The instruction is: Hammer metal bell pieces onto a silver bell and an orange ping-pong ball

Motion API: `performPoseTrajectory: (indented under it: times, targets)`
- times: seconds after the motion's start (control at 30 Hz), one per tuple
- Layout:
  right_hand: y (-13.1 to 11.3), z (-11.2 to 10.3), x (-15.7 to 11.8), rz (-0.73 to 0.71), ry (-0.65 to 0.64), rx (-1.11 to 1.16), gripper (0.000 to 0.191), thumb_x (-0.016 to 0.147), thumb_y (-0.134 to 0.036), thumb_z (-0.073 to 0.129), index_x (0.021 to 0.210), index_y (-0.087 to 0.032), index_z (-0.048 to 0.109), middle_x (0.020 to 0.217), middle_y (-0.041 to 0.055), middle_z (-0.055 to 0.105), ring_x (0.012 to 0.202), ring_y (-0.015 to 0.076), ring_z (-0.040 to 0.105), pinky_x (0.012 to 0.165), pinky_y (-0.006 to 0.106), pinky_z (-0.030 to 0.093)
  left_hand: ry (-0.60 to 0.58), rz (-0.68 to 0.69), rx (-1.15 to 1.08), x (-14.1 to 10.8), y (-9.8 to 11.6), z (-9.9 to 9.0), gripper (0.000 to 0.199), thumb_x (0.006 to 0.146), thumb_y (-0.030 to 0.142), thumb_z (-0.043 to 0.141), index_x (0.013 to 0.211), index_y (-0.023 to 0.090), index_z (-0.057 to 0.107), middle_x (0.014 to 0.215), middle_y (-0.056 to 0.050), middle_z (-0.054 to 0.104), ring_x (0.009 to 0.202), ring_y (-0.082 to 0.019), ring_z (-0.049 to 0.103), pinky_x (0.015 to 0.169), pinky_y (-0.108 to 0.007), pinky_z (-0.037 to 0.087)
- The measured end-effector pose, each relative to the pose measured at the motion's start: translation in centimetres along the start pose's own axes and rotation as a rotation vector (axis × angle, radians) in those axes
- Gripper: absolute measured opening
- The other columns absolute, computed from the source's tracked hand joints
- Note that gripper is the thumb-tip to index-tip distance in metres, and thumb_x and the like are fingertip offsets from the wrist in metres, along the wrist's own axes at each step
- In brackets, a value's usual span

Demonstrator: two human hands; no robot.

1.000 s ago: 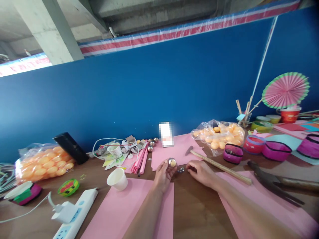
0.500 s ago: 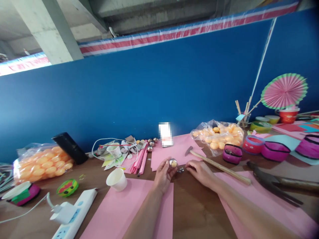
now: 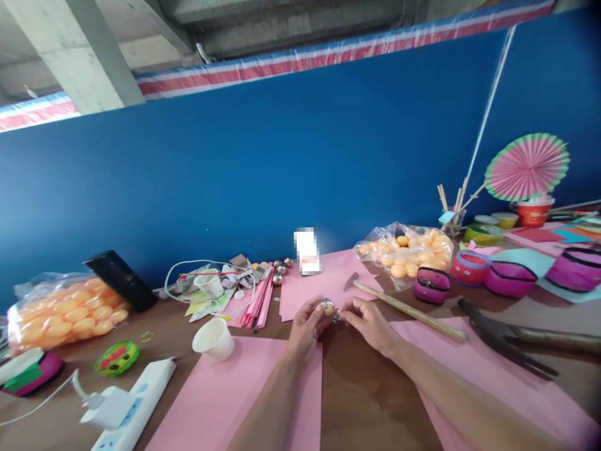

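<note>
The silver-coated ball (image 3: 327, 306) sits pinched narrowly in the left hand (image 3: 303, 329); just right of that grip, the right hand (image 3: 370, 324) meets small silver pieces (image 3: 336, 316), its hold unclear; a slack left pinch could drop the ball, scattering them toward the hammer (image 3: 408, 308).

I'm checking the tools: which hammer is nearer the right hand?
The pale-handled hammer, just beyond the right hand; the dark claw hammer lies farther right.

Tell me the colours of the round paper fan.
The fan is pink with a green rim, seen best in the current head view.
</note>
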State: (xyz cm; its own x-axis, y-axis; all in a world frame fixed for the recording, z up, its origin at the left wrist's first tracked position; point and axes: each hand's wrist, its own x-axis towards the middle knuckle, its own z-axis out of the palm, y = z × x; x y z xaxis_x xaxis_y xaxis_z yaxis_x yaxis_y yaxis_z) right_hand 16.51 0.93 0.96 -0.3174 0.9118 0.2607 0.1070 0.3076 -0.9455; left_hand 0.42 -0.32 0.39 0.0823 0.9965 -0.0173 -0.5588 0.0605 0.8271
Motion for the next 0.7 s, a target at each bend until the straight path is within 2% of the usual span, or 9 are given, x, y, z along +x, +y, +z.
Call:
performPoseTrajectory:
  times: [0.27, 0.43, 0.7]
  targets:
    - [0.01, 0.34, 0.10, 0.036, 0.033, 0.231, 0.019, 0.073, -0.036, 0.059, 0.075, -0.017, 0.058, 0.089, 0.0033, 0.058, 0.081, 0.0159, 0.052, 0.075, 0.027, 0.039, -0.023, 0.006, 0.088, -0.01, -0.25, 0.10, 0.041, 0.071, 0.028, 0.063, 0.110, 0.018, 0.056, 0.102, -0.009, 0.064, 0.089, -0.016, 0.061, 0.083, -0.030, 0.045]
    - [0.06, 0.24, 0.08, 0.071, 0.010, 0.264, 0.022, 0.072, -0.038, 0.060, 0.074, -0.016, 0.059, 0.091, 0.0048, 0.061, 0.083, 0.0173, 0.054, 0.076, 0.029, 0.039, -0.032, -0.006, 0.131, -0.11, -0.19, 0.14, 0.041, 0.072, 0.028, 0.062, 0.111, 0.018, 0.055, 0.103, -0.009, 0.063, 0.089, -0.016, 0.060, 0.082, -0.030, 0.045]
    - [-0.17, 0.25, 0.06, 0.070, 0.001, 0.197, 0.023, 0.073, -0.038, 0.058, 0.071, -0.016, 0.060, 0.090, 0.0046, 0.061, 0.082, 0.0169, 0.054, 0.075, 0.028, 0.038, -0.052, 0.015, 0.165, -0.45, 0.10, 0.52, 0.038, 0.071, 0.029, 0.063, 0.107, 0.019, 0.058, 0.105, -0.008, 0.063, 0.089, -0.017, 0.060, 0.084, -0.032, 0.044]
